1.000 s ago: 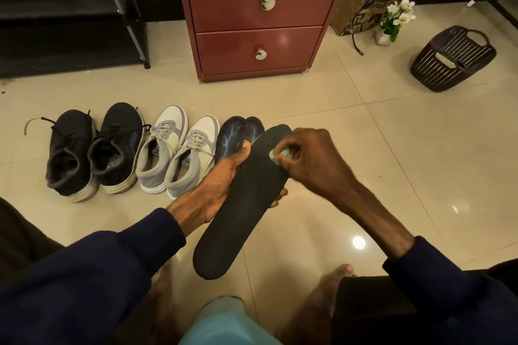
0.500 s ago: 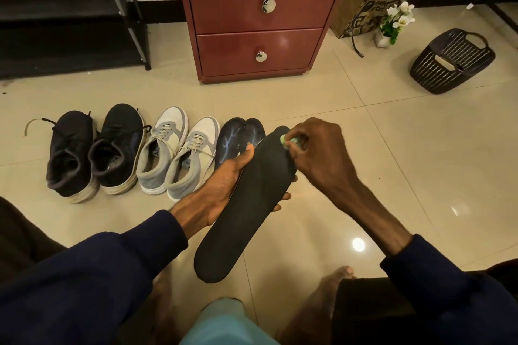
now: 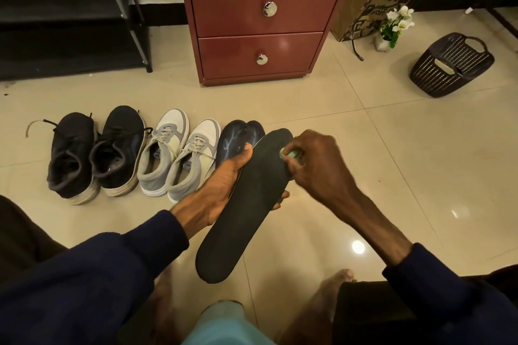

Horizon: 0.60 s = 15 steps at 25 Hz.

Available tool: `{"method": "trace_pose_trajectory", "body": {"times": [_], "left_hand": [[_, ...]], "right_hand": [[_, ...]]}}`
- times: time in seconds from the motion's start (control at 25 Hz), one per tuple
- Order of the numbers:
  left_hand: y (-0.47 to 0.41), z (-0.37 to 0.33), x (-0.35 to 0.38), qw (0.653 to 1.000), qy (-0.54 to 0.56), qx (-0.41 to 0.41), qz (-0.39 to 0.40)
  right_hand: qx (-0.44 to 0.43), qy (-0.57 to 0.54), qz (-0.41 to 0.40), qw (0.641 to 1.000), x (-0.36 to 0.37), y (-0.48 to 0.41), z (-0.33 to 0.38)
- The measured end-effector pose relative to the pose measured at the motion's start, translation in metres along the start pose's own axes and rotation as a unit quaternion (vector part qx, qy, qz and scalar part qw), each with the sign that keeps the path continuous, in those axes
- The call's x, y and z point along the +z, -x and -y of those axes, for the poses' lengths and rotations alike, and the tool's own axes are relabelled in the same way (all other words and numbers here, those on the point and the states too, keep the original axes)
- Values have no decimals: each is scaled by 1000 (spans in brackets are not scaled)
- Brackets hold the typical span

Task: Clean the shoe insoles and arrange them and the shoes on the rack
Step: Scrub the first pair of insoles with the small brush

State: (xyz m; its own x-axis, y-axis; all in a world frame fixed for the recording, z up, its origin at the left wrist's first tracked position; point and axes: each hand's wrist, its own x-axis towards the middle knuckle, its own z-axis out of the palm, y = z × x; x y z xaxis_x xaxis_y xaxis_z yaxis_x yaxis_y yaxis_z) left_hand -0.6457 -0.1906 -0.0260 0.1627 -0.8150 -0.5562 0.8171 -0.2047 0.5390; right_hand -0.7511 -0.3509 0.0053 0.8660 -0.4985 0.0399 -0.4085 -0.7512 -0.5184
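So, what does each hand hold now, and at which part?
The left hand holds the insole around its middle, thumb at one edge, fingers beneath. The right hand pinches a small green thing against the insole's far end.

Shoes (image 3: 131,154) left of insole (image 3: 246,204)
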Motion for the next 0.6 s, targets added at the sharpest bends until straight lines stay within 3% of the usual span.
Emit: {"method": "trace_pose_trajectory", "body": {"times": [0.08,0.12,0.28,0.36,0.48,0.6], "left_hand": [[0,0,-2,1000,-4,5,-9],[-1,0,-4,1000,-5,7,-6],[2,-2,1,1000,-5,4,5],[2,-3,0,1000,-11,3,-9],[3,-3,-2,1000,-21,8,-15],[1,-1,0,1000,-13,12,-9]], "right_hand": [[-18,-21,123,992,0,5,10],[-17,-12,138,990,-2,3,8],[14,69,-18,997,-10,-7,-12],[-4,51,22,998,-8,-1,-6],[-16,1,170,985,-7,4,8],[5,18,57,998,-9,-6,-3]]}}
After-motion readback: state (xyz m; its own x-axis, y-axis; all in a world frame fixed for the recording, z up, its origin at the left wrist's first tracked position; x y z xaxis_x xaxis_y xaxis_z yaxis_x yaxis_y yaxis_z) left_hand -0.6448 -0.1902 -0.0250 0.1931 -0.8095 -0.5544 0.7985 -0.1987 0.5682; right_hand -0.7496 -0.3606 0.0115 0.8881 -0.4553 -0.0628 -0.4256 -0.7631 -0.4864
